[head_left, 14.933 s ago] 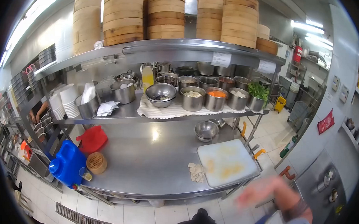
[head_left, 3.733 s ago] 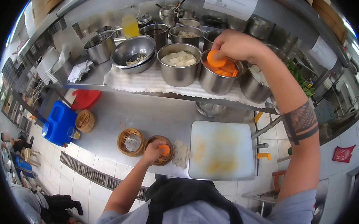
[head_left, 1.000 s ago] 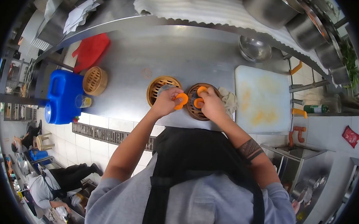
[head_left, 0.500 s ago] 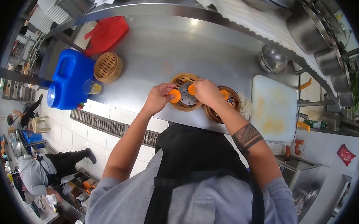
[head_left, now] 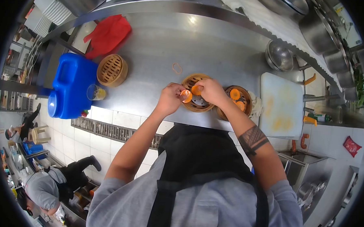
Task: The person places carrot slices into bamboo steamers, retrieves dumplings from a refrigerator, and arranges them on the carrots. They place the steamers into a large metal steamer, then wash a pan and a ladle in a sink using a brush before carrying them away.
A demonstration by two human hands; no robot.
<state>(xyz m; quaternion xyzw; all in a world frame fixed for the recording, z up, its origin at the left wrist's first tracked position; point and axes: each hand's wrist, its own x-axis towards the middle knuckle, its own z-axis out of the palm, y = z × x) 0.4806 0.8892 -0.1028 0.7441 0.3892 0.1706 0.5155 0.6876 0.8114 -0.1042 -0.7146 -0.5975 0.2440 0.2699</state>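
Observation:
Over the middle bamboo steamer (head_left: 198,107), my left hand (head_left: 170,99) pinches a small round orange piece (head_left: 186,96) with a lighter, glossy face. Close beside it, my right hand (head_left: 212,91) grips a second orange piece (head_left: 197,90) between its fingertips. A perforated grey disc (head_left: 199,100) lies inside that steamer, partly hidden by my hands. Just to the right, another bamboo steamer (head_left: 247,97) holds several orange pieces (head_left: 235,94), with my right forearm crossing its near edge.
A blue jug (head_left: 71,84), a clear cup (head_left: 96,92), a third bamboo steamer (head_left: 112,70) and red cloth (head_left: 109,35) are on the left. Metal bowls (head_left: 279,56) and a white cutting board (head_left: 281,105) stand right. Two other people are at lower left.
The orange piece in my left hand has turned, showing its glossy face. Both hands appear slightly further right with the shifted view, and more of the right steamer's orange pieces shows.

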